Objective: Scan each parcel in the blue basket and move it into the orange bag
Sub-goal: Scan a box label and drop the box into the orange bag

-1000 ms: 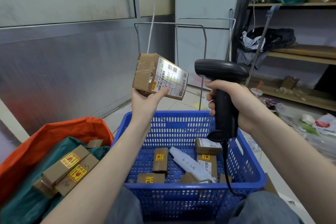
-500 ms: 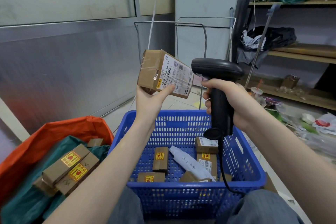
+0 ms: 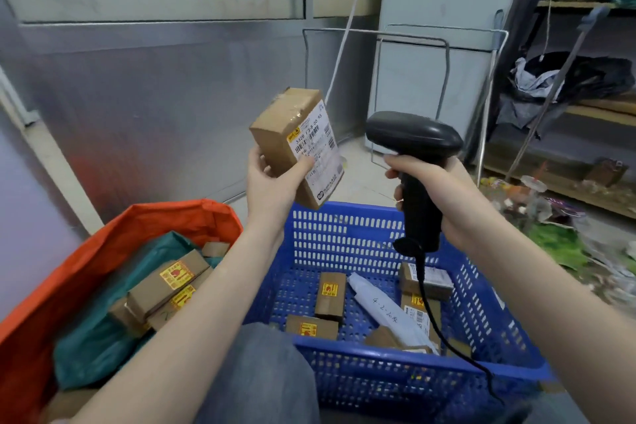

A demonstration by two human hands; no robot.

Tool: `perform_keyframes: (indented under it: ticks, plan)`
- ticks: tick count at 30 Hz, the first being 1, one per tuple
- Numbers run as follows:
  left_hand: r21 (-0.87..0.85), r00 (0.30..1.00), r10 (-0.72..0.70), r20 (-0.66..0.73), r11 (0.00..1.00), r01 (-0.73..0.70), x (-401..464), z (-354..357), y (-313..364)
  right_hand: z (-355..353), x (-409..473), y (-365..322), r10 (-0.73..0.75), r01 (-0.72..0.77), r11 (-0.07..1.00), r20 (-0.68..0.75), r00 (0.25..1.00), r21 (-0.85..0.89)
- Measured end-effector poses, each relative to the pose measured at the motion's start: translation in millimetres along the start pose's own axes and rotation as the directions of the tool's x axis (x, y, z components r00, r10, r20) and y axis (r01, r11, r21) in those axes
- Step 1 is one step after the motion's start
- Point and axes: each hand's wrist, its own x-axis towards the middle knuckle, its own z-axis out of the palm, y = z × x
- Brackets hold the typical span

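Parcel up for scanning, basket only partly cleared.

My left hand grips a small cardboard parcel above the blue basket, label turned toward the black scanner that my right hand holds by the handle. To my left, the orange bag already holds several boxes. By my reckoning about half is done: around six parcels are left in the basket, among them a white soft packet.
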Motion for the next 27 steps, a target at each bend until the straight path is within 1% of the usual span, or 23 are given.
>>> perform_keyframes:
  ticks: [3, 7, 12, 15, 19, 21, 24, 27]
  plan:
    - [0.032, 0.998, 0.005, -0.067, 0.999, -0.002, 12.0, -36.1, -1.0, 31.0, 11.9, 13.0, 0.037, -0.036, 0.999, 0.060, 0.998, -0.012]
    - [0.094, 0.984, 0.002, -0.179, 0.995, 0.015, 26.0, -100.8, -6.0, 91.0, 29.0, 37.0, 0.070, -0.057, 0.996, 0.188, 0.980, -0.073]
    - [0.188, 0.937, -0.025, -0.348, 0.977, 0.096, 35.7, -190.3, -21.8, 180.8, 38.4, 69.0, 0.068, -0.037, 0.994, 0.319, 0.945, -0.101]
    - [0.242, 0.909, -0.051, -0.413, 0.956, 0.164, 32.9, -240.4, -35.2, 231.7, 37.4, 92.6, 0.094, -0.033, 0.988, 0.413, 0.906, -0.152]
    - [0.306, 0.883, -0.112, -0.457, 0.912, 0.274, 15.1, -297.2, -62.0, 288.1, 26.6, 125.5, 0.149, -0.048, 0.980, 0.546, 0.824, -0.194]
    - [0.323, 0.850, -0.140, -0.508, 0.883, 0.339, 3.5, -321.6, -80.1, 312.3, 19.7, 143.3, 0.160, -0.045, 0.978, 0.597, 0.786, -0.203]
    - [0.308, 0.788, -0.198, -0.583, 0.844, 0.440, -11.6, -348.1, -106.8, 340.5, 10.4, 169.2, 0.200, -0.045, 0.967, 0.640, 0.742, -0.250]
    - [0.294, 0.769, -0.262, -0.583, 0.814, 0.501, -23.6, -360.7, -131.5, 358.1, 4.7, 190.0, 0.227, -0.053, 0.961, 0.666, 0.711, -0.270]
